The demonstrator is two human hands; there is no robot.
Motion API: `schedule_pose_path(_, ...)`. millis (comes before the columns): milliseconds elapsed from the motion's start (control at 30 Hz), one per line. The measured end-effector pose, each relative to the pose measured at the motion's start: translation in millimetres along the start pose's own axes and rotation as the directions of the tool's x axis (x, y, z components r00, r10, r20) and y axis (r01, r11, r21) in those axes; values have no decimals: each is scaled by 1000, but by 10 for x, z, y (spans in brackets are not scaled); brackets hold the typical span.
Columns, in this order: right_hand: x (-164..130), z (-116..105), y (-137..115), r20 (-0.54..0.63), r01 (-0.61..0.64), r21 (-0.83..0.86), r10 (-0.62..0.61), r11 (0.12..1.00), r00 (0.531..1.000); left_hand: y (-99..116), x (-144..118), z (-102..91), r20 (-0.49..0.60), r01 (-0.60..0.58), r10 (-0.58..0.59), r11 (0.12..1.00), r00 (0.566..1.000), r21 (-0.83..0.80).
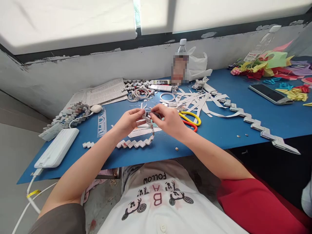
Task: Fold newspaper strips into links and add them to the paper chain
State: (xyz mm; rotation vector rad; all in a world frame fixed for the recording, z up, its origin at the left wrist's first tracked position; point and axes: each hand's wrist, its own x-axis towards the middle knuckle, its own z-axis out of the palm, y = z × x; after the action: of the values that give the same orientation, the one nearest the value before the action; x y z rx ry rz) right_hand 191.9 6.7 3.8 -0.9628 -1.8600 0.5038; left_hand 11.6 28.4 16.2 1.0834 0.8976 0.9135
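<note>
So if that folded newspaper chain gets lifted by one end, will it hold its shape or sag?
It will probably sag: the folded paper chain already curves limply down from the left hand and right hand onto the blue table. It looks light, being just paper strips. The interlocked links might slip apart if tugged.

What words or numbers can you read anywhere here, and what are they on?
"FOLLOW": on the white shirt, seen upside down.
"BABY", as far as it reads: on the same shirt, in larger letters, also upside down.
Newspaper: print too small to read.
Bottle: label blurred.
Ruler: marks too small.
</note>
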Motion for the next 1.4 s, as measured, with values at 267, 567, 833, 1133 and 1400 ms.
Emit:
schedule_pose_path(267, 9, -17, -30, 42, -45, -45, 47, 998, 998, -13, -19, 30, -33, -33, 33, 999, 999, 5)
schedule_pose_path(567, 85, -127, -67, 195, -220, 31, 210, 975, 958, -80, -5, 34, -63, -12, 13, 1000, 998, 25)
schedule_pose_path(833, 113, -160, -47, 248, -231, -21, 229, 973, 941, -179, 21, 50, -96, 16, -17, 1000, 995, -8)
schedule_pose_path(1133, 108, -109, 6, 221, -215, -159, 247, 964, 944, -230, 37, 76, -89, 29, -30, 999, 996, -14)
schedule_pose_path(1400, 96, -83, 32, 203, -169, -169, 202, 971, 958, -233, 39, 56, -84, 17, -11, 998, 996, 67)
